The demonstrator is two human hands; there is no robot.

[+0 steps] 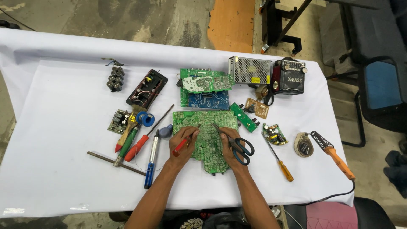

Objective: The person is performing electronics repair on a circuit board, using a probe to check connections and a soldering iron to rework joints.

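White cloth covered the worktop (pixel 63 186). At its middle, the left hand (pixel 183 144) gripped a red-handled tool (pixel 183 144) and the right hand (pixel 231 146) gripped black scissors (pixel 237 144), both over a large green circuit board (pixel 207 135), solder side up, notched at its near edge.

A soldering iron (pixel 335 154) lies near a radio (pixel 290 76).

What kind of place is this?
Probably an electronics repair bench: green circuit boards lie on a white-covered table, with a soldering iron and screwdrivers beside them.
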